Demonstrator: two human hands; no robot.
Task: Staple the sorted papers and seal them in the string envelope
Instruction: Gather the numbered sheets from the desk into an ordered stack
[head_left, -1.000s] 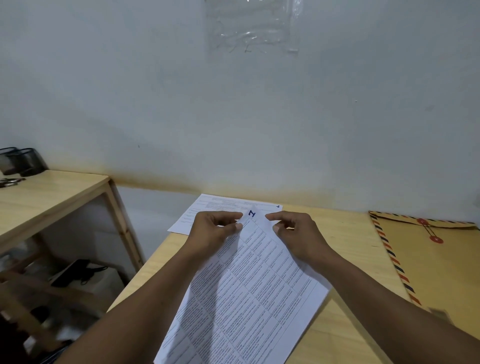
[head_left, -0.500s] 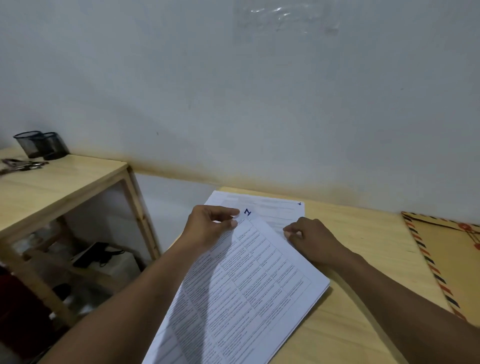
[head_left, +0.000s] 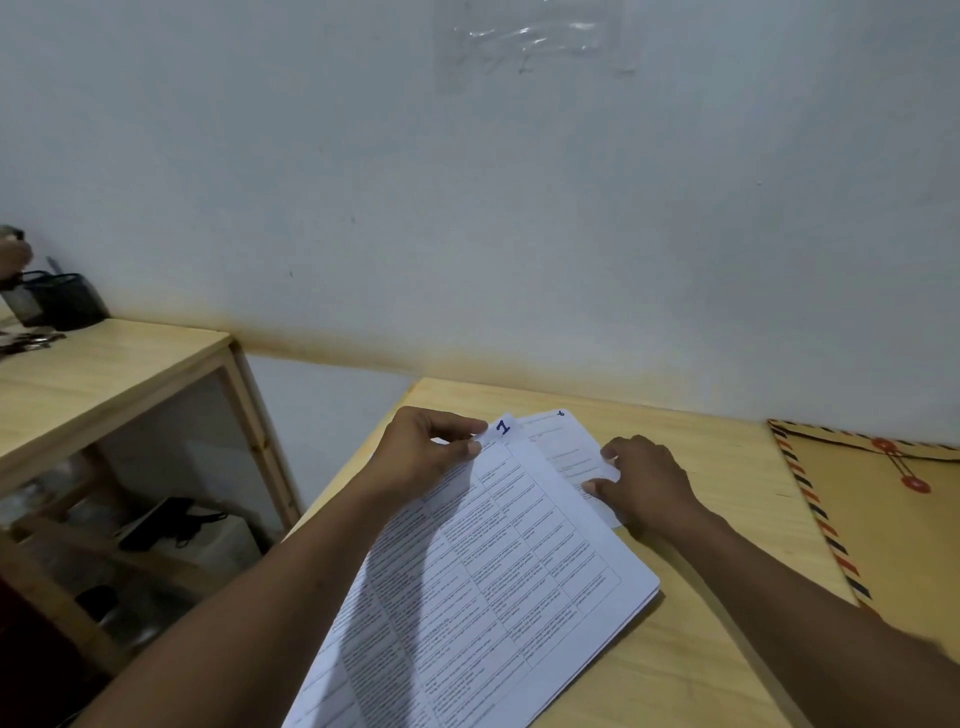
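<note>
A stack of printed papers (head_left: 488, 587) lies slanted on the wooden desk (head_left: 727, 519), its top sheet marked "1" in blue at the far corner. My left hand (head_left: 426, 457) pinches that far corner of the stack. A separate printed sheet (head_left: 563, 447) lies flat beyond the stack, partly under it. My right hand (head_left: 641, 480) grips this sheet's right edge between thumb and fingers. A brown string envelope (head_left: 893, 525) with a striped border and red string buttons lies at the right. No stapler is in view.
A lower wooden side table (head_left: 104, 374) stands at the left with black mesh pen holders (head_left: 57, 299) and small metal items. Another person's hand (head_left: 13, 257) shows at the far left edge. Dark objects sit on the shelf underneath. The wall is close behind.
My right hand let go of the stack's top corner and moved right onto the separate sheet, which has slid right from under the stack. My left hand keeps its pinch.
</note>
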